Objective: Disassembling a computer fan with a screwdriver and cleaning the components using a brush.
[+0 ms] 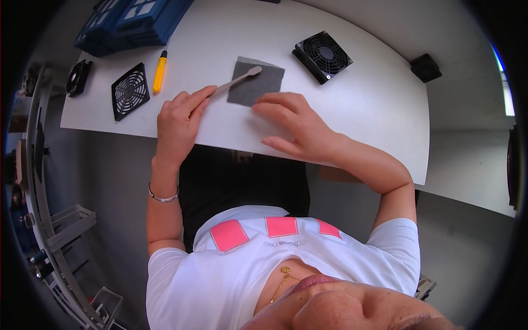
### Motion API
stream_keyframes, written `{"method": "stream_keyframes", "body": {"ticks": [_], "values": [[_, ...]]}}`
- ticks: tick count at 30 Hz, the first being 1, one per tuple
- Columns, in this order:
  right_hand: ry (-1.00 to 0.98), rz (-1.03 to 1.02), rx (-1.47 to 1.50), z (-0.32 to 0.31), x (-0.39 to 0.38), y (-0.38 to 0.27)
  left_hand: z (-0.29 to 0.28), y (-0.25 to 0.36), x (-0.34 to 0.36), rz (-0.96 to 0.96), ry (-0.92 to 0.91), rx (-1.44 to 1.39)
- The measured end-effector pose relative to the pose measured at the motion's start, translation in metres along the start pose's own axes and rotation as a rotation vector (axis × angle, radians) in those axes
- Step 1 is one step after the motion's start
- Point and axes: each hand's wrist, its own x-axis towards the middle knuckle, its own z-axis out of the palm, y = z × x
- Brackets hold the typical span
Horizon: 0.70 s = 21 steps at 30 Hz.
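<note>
My left hand (pixel 181 120) is closed around the handle of a pale toothbrush (pixel 230 85). The brush head lies over a thin dark grey filter sheet (pixel 250 91), its bristles hidden from sight. That square sheet rests flat on the white table (pixel 363 121), one far edge looking slightly lighter. At the sheet's near right edge is my right hand (pixel 300 122), its fingers spread and thumb apart, holding nothing. The fingertips reach the sheet's lower corner; whether they press on it I cannot tell.
A black fan with a grille (pixel 325 54) lies at the far right. On the left are a black fan guard (pixel 131 91), a yellow-handled screwdriver (pixel 160 72) and a smaller black fan (pixel 78 78). Blue bins (pixel 135 25) stand behind them. A black box-shaped item (pixel 426 67) sits by the right edge.
</note>
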Motion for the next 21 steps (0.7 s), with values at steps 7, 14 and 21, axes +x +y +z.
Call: {"method": "stream_keyframes", "body": {"ticks": [7,14,21], "values": [[0.078,0.044,-0.292,-0.003,0.0,0.009,-0.008,0.001,-0.004,0.007,-0.063,-0.015],[0.013,0.055,-0.297,-0.001,-0.001,0.002,0.006,0.006,-0.001,-0.074,0.247,-0.002],[-0.005,0.078,-0.308,0.001,-0.003,-0.001,0.011,0.002,0.004,-0.027,0.189,0.24]]}}
